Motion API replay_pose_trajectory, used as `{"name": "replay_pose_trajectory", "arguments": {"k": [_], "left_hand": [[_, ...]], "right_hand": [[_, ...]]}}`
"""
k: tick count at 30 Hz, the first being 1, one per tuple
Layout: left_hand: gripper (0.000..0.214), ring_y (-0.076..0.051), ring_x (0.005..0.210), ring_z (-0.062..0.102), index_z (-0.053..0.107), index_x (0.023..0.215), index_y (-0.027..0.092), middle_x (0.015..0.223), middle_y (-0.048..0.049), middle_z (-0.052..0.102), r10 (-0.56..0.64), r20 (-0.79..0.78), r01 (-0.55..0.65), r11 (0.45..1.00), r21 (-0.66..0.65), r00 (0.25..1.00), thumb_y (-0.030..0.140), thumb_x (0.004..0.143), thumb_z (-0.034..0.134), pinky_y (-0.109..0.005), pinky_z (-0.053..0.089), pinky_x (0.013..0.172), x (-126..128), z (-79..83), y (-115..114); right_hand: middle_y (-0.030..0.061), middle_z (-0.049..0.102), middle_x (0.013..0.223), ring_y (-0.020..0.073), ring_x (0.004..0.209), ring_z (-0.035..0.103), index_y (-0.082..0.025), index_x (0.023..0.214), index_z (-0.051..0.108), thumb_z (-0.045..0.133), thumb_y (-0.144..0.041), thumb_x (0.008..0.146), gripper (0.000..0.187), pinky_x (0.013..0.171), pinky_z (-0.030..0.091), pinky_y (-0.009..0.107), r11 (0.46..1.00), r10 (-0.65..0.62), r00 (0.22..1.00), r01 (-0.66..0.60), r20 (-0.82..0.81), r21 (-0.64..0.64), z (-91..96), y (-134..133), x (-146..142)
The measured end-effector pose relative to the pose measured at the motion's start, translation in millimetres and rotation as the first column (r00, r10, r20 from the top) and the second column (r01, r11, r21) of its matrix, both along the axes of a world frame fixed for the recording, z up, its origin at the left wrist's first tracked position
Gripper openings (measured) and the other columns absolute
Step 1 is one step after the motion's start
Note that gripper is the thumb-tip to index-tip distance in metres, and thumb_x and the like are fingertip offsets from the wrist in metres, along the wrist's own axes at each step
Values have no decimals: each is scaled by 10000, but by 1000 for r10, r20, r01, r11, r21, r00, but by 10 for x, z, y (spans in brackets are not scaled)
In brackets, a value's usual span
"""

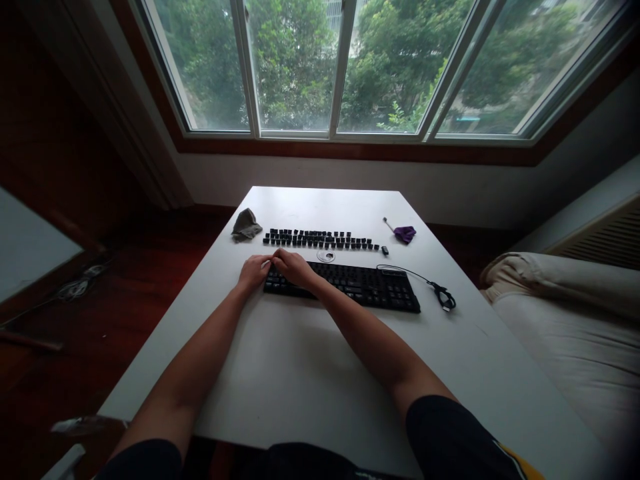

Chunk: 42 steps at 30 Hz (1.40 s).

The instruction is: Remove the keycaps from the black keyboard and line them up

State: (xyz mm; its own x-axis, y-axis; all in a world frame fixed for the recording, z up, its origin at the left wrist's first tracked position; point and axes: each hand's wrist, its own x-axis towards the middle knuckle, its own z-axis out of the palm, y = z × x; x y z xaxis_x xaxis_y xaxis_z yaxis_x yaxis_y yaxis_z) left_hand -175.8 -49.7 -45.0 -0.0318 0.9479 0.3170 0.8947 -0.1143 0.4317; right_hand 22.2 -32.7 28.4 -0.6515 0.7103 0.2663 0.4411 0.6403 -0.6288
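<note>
On the white table (pixel 280 373) lies a black keyboard (pixel 381 288). At its far left corner the person's left hand (pixel 255 269) and right hand (pixel 295 268) meet, fingers curled together; whether they pinch anything cannot be told. Beyond lie rows of loose keys (pixel 329 239).

The right sleeve (pixel 445 433) is showing dark navy cloth, where a thin white line (pixel 509 458) is running beside a yellow-orange band (pixel 528 469). Left of that sleeve, dark clothing (pixel 305 461) is bearing a small, blurred pale marking (pixel 367 475); farther left, the left sleeve (pixel 145 461) is showing similar dark cloth. Both forearms (pixel 363 330) are showing bare.
</note>
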Motion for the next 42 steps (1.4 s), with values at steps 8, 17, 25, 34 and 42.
{"name": "replay_pose_trajectory", "arguments": {"k": [8,17,25,34,42], "left_hand": [[373,-234,1159,601,709,1234,252,1188,-54,723,10,32,-10,1000,-10,999,308,919,517,-348,439,1056,-18,-8,-2],[378,-240,1152,601,708,1233,221,1181,-73,724,7,42,-6,1000,-23,999,285,911,521,-345,444,1041,-21,7,-16],[362,-243,1145,604,721,1208,229,1151,-68,733,12,32,-11,1000,-27,999,306,916,522,-343,450,1028,-9,27,-25],[352,-238,1156,596,715,1221,282,1185,-33,727,15,63,-14,1000,-17,998,336,923,536,-347,436,1056,40,81,-64],[341,-229,1146,600,719,1210,276,1178,-39,726,2,52,-2,1000,-10,999,333,934,528,-343,436,1055,29,71,-56]], "right_hand": [[28,703,909,177,843,621,-208,1056,601,432,-314,992,210,801,417,269,997,40,998,-44,-56,-60,-42,-11,-43],[86,712,1032,220,934,634,-197,1084,573,419,-310,992,213,835,423,300,1000,18,1000,-18,13,1,-80,-44,-144],[46,708,929,199,844,624,-209,1036,596,414,-311,978,217,786,420,285,999,34,998,-35,-44,-24,-17,-40,-119],[-15,647,658,156,671,605,-206,917,589,411,-348,964,232,680,439,256,967,-47,989,10,-139,-254,-157,193,-67],[1,647,647,137,562,594,-180,951,572,389,-343,981,247,556,466,236,891,-117,985,46,-130,-452,-329,375,-114]]}}
